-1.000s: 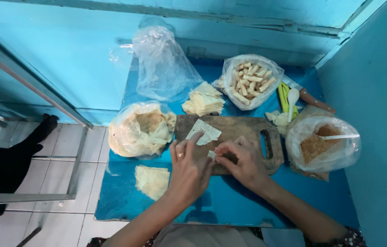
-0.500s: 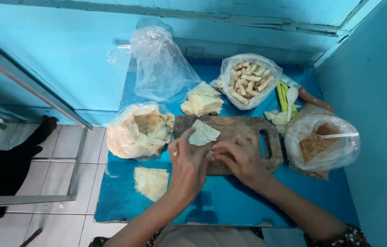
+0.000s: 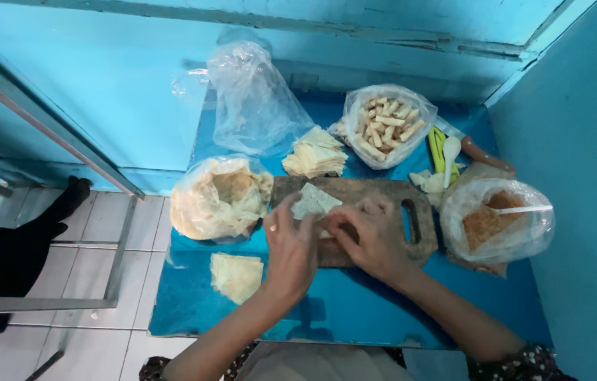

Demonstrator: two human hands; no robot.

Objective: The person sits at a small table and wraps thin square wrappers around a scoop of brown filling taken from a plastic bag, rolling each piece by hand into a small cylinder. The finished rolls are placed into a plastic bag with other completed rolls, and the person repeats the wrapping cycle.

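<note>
A thin pale wrapper sheet (image 3: 314,201) is pinched between the curled fingers of the left hand (image 3: 290,248) and the right hand (image 3: 369,236), over the wooden cutting board (image 3: 411,204) on the blue tabletop (image 3: 355,310). A stack of wrappers (image 3: 316,155) is seen just beyond the hands.

Ring on left hand (image 3: 290,248), bare forearms, dark floral sleeve at right elbow

Small food-making corner, blue table (image 3: 355,310) by blue walls, wooden cutting board (image 3: 383,194), bags of rolled snacks (image 3: 388,123) and wrappers (image 3: 219,199), tiled floor (image 3: 94,233)
</note>
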